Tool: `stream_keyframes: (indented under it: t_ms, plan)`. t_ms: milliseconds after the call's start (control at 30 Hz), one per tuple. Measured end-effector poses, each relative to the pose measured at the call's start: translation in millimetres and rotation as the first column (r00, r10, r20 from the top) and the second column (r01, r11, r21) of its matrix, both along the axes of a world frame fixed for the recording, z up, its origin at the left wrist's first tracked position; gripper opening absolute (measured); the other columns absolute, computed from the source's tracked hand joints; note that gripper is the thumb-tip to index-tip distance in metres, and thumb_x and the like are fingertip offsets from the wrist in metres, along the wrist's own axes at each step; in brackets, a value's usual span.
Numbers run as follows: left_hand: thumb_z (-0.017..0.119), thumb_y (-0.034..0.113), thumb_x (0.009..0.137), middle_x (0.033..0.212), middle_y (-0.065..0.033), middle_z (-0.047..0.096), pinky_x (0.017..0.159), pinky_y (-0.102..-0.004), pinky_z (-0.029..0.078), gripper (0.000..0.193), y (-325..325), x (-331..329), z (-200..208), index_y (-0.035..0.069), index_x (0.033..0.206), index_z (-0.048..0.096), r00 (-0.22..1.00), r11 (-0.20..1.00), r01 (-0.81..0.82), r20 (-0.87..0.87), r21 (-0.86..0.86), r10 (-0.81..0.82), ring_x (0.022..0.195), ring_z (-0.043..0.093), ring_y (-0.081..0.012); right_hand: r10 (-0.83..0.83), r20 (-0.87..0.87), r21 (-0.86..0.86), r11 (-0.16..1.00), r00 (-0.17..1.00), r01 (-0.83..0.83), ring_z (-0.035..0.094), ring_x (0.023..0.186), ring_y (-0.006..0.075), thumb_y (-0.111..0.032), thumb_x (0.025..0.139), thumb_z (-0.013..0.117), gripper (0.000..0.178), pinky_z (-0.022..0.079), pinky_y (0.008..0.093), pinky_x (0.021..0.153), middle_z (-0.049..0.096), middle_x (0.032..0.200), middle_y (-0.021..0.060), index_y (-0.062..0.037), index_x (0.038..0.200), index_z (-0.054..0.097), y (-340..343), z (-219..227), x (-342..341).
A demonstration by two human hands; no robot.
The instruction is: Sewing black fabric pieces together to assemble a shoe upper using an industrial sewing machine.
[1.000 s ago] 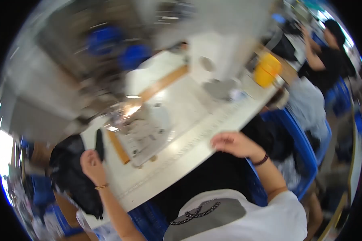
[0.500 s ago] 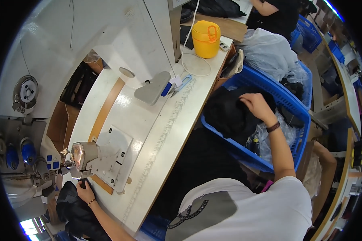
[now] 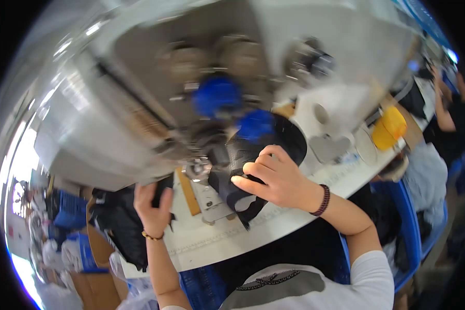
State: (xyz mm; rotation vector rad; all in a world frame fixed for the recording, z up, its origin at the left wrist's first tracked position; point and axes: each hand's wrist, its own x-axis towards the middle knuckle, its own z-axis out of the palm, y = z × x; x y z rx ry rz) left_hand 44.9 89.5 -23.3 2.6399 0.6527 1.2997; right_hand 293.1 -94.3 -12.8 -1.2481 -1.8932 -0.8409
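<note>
At the sewing machine (image 3: 212, 150), my right hand (image 3: 281, 181) has its fingers curled on a black fabric piece (image 3: 287, 137). The piece spreads over the white table below blue knobs, with a loose edge hanging toward the table's front. My left hand (image 3: 154, 209) is beside the needle area, its fingers stretched and thumb apart. Close to that hand, a heap of black fabric (image 3: 120, 222) hangs at the table's left end. Motion blurs the machine head, and the needle cannot be made out.
The white table (image 3: 227, 243) carries a yellow lidded container (image 3: 389, 128) at the far right. Blue baskets (image 3: 409, 227) with plastic bags stand right of the table. A cardboard box (image 3: 95, 284) is at lower left. Another person (image 3: 449, 113) sits at far right.
The view has swung left toward the machine head. My right hand has come from the blue basket to the machine with a black fabric piece. My left hand's fingers have spread.
</note>
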Motion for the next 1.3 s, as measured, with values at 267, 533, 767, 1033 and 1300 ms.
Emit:
stream_keyframes:
  t_ms: [267,533,767,1033,1300]
  plan:
    - [0.07,0.004,0.067,0.11,-0.0188,0.058,0.081,-0.0388,0.051,0.036,-59,19,27,-0.003,0.102,0.065,0.981,0.967,0.18,-0.105,0.179,-0.163,0.094,0.06,-0.0339,0.044,-0.173,-0.236,0.968,0.984,-0.085,0.052,0.103,0.0326,-0.007,0.075,0.062,0.032,0.044,0.0451,0.085,0.054,0.107,0.0147,-0.0064,0.107,0.065,21,-19,-22]
    - [0.07,0.004,0.07,0.107,-0.0102,0.062,0.074,-0.0328,0.054,0.028,-63,41,16,0.001,0.098,0.067,0.964,0.936,0.247,-0.159,0.253,-0.211,0.101,0.061,-0.0275,0.084,-0.278,-0.335,0.925,0.957,-0.179,0.057,0.099,0.0344,-0.004,0.079,0.059,0.028,0.042,0.0469,0.09,0.059,0.103,0.0172,0.0011,0.106,0.062,10,-20,-23]
    - [0.063,0.006,0.069,0.108,-0.0116,0.061,0.071,-0.0318,0.053,0.029,-59,45,18,0.001,0.098,0.067,0.949,0.907,0.277,-0.241,0.318,-0.205,0.102,0.06,-0.0268,0.01,-0.231,-0.317,0.945,0.973,-0.085,0.057,0.099,0.0294,-0.01,0.085,0.059,0.015,0.041,0.0418,0.095,0.062,0.098,0.0138,-0.0005,0.097,0.061,15,-40,-25]
    - [0.061,0.005,0.068,0.107,-0.0131,0.061,0.073,-0.0328,0.053,0.032,-59,47,20,-0.002,0.099,0.065,0.946,0.895,0.277,-0.264,0.35,-0.189,0.101,0.06,-0.0277,0.03,-0.222,-0.275,0.957,0.974,-0.092,0.063,0.081,0.0242,-0.005,0.074,0.063,0.025,0.05,0.0338,0.069,0.061,0.096,0.0155,0.0008,0.098,0.062,16,-36,-25]
    - [0.061,0.004,0.068,0.11,-0.0132,0.06,0.069,-0.0302,0.052,0.036,-65,46,35,-0.001,0.103,0.064,0.92,0.914,0.278,-0.354,0.295,-0.165,0.101,0.06,-0.0266,0.014,-0.22,-0.25,0.966,0.975,-0.071,0.059,0.074,0.0229,-0.004,0.072,0.064,0.024,0.047,0.0331,0.065,0.059,0.089,0.0116,-0.0028,0.096,0.063,16,-32,-28]
